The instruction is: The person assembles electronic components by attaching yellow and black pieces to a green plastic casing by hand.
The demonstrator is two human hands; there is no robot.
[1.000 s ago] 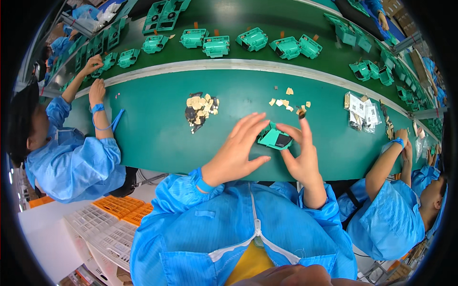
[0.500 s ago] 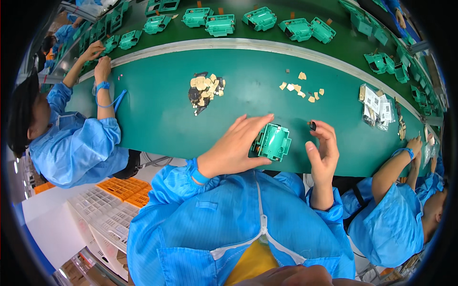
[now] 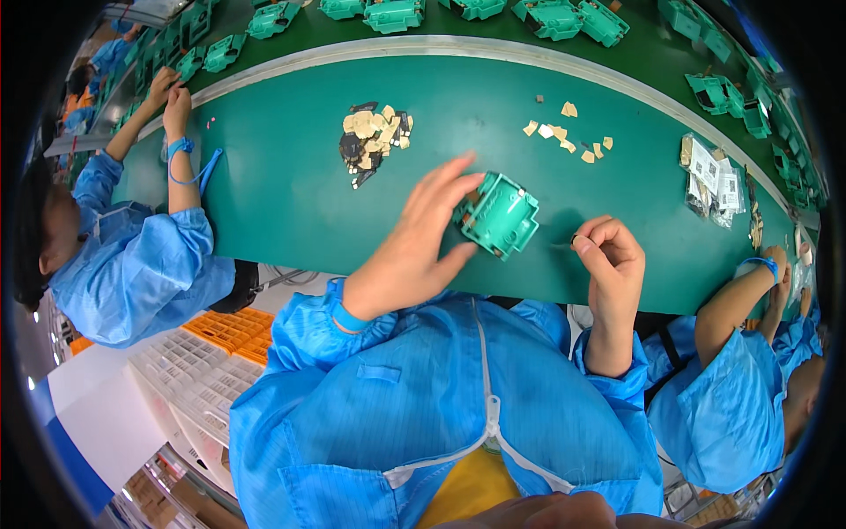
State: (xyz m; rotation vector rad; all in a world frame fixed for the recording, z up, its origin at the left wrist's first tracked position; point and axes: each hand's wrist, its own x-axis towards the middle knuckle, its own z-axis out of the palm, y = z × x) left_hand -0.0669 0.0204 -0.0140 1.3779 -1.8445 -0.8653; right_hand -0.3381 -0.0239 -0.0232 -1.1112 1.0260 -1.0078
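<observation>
My left hand (image 3: 414,247) holds a square green plastic housing (image 3: 499,216) by its left side, fingers spread, thumb under its lower edge. The housing is tilted, open side up, just above the green bench mat (image 3: 282,185). My right hand (image 3: 608,260) is closed to the right of the housing, pinching a tiny dark part between thumb and forefinger, apart from the housing. A heap of small tan and black pads (image 3: 374,137) lies beyond my left hand. A few loose tan pads (image 3: 568,137) lie further right.
A conveyor at the back carries several green housings (image 3: 555,16). Clear bags of parts (image 3: 714,181) lie at the right. One co-worker in blue (image 3: 132,256) works at my left, another (image 3: 749,388) at my right. Orange and white crates (image 3: 211,344) stand below the bench.
The housing has been turned from edge-on to open side up and moved slightly right. My right hand has let go of it and drawn back to the right, closed on a tiny part.
</observation>
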